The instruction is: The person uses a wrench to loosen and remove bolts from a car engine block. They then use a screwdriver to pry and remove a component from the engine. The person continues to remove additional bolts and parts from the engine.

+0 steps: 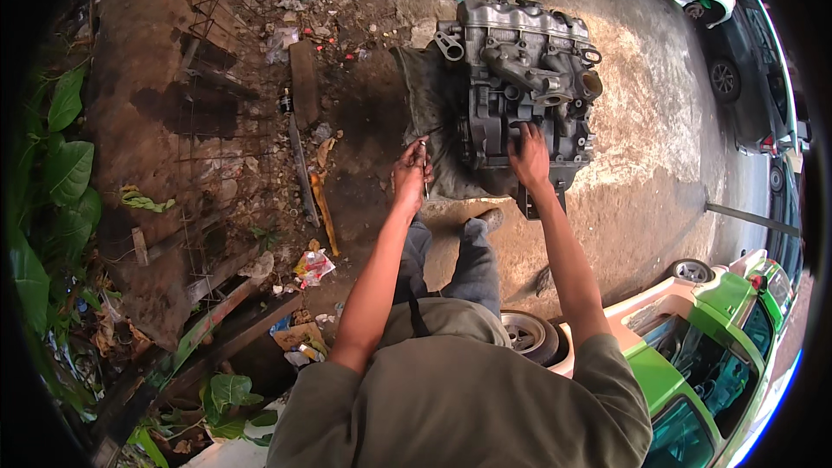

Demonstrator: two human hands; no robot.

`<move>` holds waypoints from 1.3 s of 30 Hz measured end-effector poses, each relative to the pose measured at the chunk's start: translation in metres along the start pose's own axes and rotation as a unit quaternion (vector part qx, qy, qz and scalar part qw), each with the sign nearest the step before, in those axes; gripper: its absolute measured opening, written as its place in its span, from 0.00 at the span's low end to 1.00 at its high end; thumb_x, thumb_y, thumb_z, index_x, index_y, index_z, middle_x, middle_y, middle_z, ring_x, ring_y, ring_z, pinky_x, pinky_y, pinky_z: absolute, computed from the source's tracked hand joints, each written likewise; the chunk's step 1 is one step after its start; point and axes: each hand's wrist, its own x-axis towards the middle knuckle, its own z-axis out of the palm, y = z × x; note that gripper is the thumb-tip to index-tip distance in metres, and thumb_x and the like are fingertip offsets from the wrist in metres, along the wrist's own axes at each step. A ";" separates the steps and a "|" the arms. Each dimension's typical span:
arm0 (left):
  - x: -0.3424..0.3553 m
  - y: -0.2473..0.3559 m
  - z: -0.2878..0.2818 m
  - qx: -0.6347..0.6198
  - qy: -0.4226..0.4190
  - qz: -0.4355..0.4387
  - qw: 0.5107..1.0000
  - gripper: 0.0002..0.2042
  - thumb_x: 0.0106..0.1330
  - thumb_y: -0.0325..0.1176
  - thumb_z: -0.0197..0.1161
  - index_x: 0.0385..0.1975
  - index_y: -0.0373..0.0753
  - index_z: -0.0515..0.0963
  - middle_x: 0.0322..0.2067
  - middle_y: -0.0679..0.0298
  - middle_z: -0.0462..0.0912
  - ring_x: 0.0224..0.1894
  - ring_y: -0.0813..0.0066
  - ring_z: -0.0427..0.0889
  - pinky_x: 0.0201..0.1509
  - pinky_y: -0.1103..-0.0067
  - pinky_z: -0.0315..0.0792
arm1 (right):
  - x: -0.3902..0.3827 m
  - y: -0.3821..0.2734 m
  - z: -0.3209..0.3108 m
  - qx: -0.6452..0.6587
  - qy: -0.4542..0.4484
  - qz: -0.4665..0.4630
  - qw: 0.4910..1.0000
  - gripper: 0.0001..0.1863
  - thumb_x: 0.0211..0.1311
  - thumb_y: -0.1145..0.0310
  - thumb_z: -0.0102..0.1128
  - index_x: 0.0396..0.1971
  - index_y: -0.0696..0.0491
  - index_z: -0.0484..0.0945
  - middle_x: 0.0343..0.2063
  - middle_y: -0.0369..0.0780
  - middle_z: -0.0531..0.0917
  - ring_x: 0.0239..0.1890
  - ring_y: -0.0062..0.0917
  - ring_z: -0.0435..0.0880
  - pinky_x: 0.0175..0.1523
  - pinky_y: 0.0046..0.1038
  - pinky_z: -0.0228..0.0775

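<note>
The engine [523, 78] sits on the bare ground in the middle far area, resting partly on a grey cloth [431, 113] at its left side. The right hand [529, 156] lies flat on the near face of the engine, fingers spread apart. The left hand [409, 175] is closed around a thin metal tool [424, 163], held just left of the engine over the cloth. A green car [719, 338] stands near right, a wooden plank [304, 82] far left.
</note>
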 end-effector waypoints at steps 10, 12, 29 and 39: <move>0.074 -0.068 0.021 0.174 0.047 -0.002 0.984 0.14 0.73 0.29 0.58 0.56 0.34 0.78 0.27 0.67 0.81 0.19 0.85 0.67 0.22 0.84 0.64 | 0.027 0.050 0.049 -0.095 -0.073 0.045 0.992 0.22 0.59 0.67 0.58 0.54 0.53 0.73 0.56 0.57 0.72 0.60 0.58 0.68 0.66 0.47 0.61; 0.076 -0.081 0.027 0.187 0.072 0.026 0.979 0.12 0.71 0.28 0.60 0.51 0.35 0.81 0.23 0.69 0.80 0.18 0.86 0.68 0.21 0.84 0.62 | 0.026 0.052 0.056 -0.114 -0.042 0.050 0.991 0.25 0.57 0.69 0.58 0.57 0.52 0.72 0.57 0.57 0.72 0.61 0.58 0.67 0.67 0.48 0.60; 0.071 -0.106 0.033 0.213 0.105 0.156 0.959 0.14 0.66 0.20 0.61 0.50 0.35 0.82 0.39 0.56 0.84 0.42 0.72 0.80 0.49 0.79 0.71 | 0.037 0.030 0.036 -0.074 -0.077 0.049 0.993 0.08 0.55 0.67 0.60 0.37 0.44 0.77 0.37 0.43 0.78 0.40 0.42 0.81 0.49 0.43 0.69; 0.150 -0.060 0.070 0.133 0.069 0.143 0.978 0.18 0.68 0.20 0.57 0.57 0.39 0.79 0.40 0.67 0.79 0.33 0.82 0.72 0.40 0.83 0.68 | 0.037 0.029 0.037 -0.034 -0.074 0.068 0.994 0.07 0.56 0.67 0.60 0.35 0.45 0.77 0.36 0.43 0.78 0.35 0.43 0.82 0.42 0.42 0.74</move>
